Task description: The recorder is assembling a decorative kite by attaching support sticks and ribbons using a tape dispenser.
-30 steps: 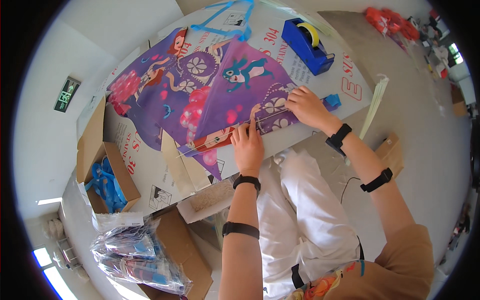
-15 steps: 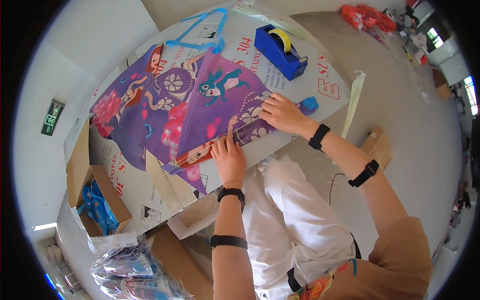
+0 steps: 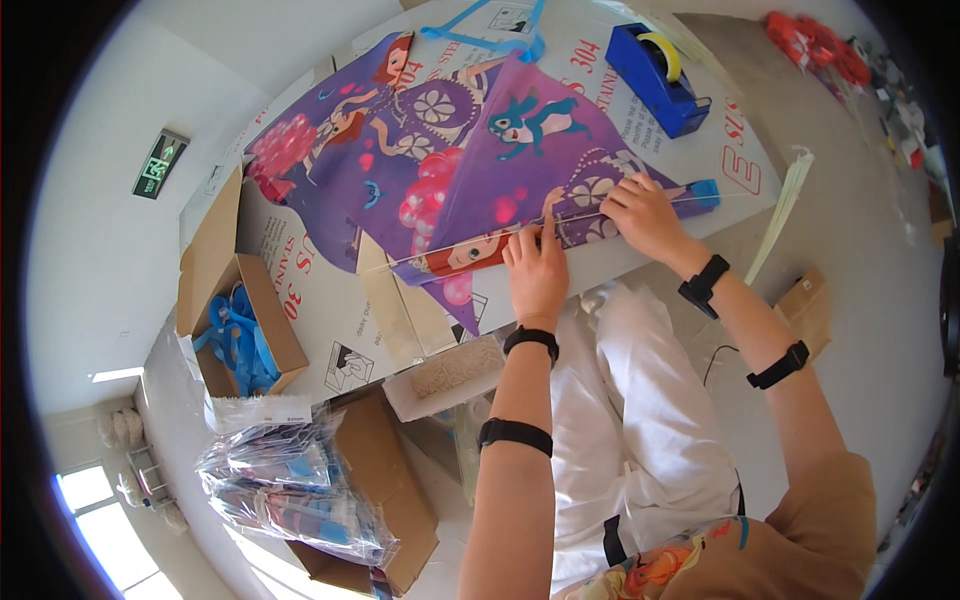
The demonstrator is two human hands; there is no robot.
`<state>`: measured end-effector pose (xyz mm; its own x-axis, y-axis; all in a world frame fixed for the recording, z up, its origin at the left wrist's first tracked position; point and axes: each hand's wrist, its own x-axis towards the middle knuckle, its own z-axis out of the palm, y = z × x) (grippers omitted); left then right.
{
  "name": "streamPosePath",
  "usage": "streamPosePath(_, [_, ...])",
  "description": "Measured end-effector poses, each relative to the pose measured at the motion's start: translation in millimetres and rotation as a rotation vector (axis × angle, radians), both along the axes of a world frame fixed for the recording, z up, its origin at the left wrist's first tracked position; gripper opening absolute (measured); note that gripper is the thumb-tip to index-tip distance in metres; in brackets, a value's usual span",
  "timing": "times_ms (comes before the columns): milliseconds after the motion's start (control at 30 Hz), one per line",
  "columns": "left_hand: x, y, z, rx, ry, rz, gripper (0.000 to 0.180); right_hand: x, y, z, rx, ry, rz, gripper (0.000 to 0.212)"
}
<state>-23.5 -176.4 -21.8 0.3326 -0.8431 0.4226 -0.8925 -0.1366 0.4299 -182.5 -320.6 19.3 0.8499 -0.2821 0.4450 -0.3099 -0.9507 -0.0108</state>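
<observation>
1. Here, purple kite (image 3: 470, 160) spread flat on the desk (image 3: 330, 310), its near edge just under both hands.
2. Left hand (image 3: 537, 268) flat, fingers pressing the thin white rod (image 3: 470, 248) onto the kite; right hand (image 3: 645, 212) pinching rod and cloth near the blue tip (image 3: 704, 193).
3. Possibly a slipped rod if the left fingers lift: thin, bent, likely springy.
4. Possibly torn or creased cloth from a hard pull at the tip.
5. Possibly a snag on the tape holder (image 3: 657, 68), near the far edge.
6. Hidden: rod end under the right fingers; whether seated in the tip, impossible to tell.
7. Hard to read: contents of the open box (image 3: 240, 330), blue and blurred.
</observation>
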Motion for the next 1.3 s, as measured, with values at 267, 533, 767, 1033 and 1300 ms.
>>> streamPosePath(267, [0, 1, 0, -0.041, 0.038, 0.0, 0.036, -3, 0, -5, 0.104, -0.079, -0.023, 0.012])
streamPosePath(533, [3, 3, -2, -0.051, 0.038, -0.016, 0.03, -4, 2, -2, 0.111, -0.07, -0.016, 0.012])
streamPosePath(767, [1, 0, 0, -0.042, 0.012, -0.021, 0.028, -9, 3, -7, 0.05, -0.068, -0.062, 0.006])
streamPosePath(1033, [-1, -1, -3, -0.034, -0.075, -0.024, 0.024, -13, 1, -15, -0.039, -0.067, -0.076, 0.002])
streamPosePath(1300, [1, -2, -5, -0.028, -0.117, -0.025, 0.022, -17, 3, -10, 0.036, 0.031, -0.093, 0.005])
